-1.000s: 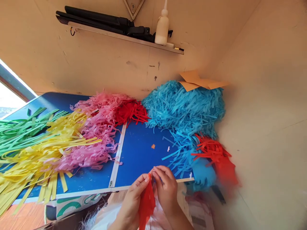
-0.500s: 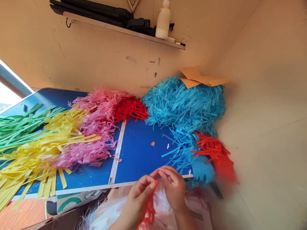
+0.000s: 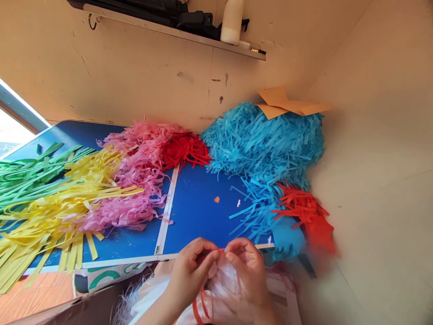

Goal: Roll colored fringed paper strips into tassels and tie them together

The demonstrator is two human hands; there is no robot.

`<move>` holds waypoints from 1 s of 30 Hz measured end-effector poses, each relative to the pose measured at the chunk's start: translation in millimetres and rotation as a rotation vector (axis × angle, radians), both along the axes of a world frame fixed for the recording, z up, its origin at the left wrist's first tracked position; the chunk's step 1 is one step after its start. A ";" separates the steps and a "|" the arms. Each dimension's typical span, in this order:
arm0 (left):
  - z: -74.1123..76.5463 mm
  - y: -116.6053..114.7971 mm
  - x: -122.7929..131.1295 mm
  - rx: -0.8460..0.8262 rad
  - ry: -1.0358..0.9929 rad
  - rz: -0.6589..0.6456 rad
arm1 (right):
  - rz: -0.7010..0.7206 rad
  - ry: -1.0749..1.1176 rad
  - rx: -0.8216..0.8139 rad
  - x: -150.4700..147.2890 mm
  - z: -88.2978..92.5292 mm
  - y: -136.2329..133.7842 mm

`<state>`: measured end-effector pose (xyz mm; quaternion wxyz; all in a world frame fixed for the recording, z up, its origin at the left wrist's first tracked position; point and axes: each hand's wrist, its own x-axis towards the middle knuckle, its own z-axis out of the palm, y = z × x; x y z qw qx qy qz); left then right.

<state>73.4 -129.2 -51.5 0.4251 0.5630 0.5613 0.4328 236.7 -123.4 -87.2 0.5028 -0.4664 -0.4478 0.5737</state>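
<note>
Close to the table's front edge, my left hand [image 3: 192, 268] and my right hand [image 3: 249, 268] face each other with thumbs and fingertips pinched. A short piece of orange-red paper strip [image 3: 221, 250] spans the small gap between them, one end in each pinch. More orange-red strips [image 3: 197, 310] hang below my left hand over a white, thin covering [image 3: 225, 289]. Their upper ends are partly hidden behind my fingers and wrist.
On the blue table [image 3: 199, 216] lie green strips [image 3: 20, 180], yellow strips [image 3: 77, 189], pink shredded paper [image 3: 135, 180] and red paper [image 3: 186, 149]. A blue fringed heap [image 3: 264, 140] stands at the back right, with red fringe [image 3: 304, 205] at its edge. A wall shelf [image 3: 169, 31] hangs above.
My fingertips have moved apart sideways, and the strip now stretches between them. The bundle under my left hand hangs lower and looser. The view has shifted slightly.
</note>
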 end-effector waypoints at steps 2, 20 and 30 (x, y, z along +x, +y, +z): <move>0.8 0.4 -1.9 0.033 0.021 -0.013 | 0.003 -0.002 0.001 -0.2 0.7 -0.8; -2.3 -6.6 3.6 0.339 0.306 -0.017 | -0.012 -0.183 0.286 4.3 -3.8 -9.8; -1.9 -14.4 -0.7 0.330 0.287 -0.072 | 0.033 -0.237 0.307 3.7 -5.4 -13.8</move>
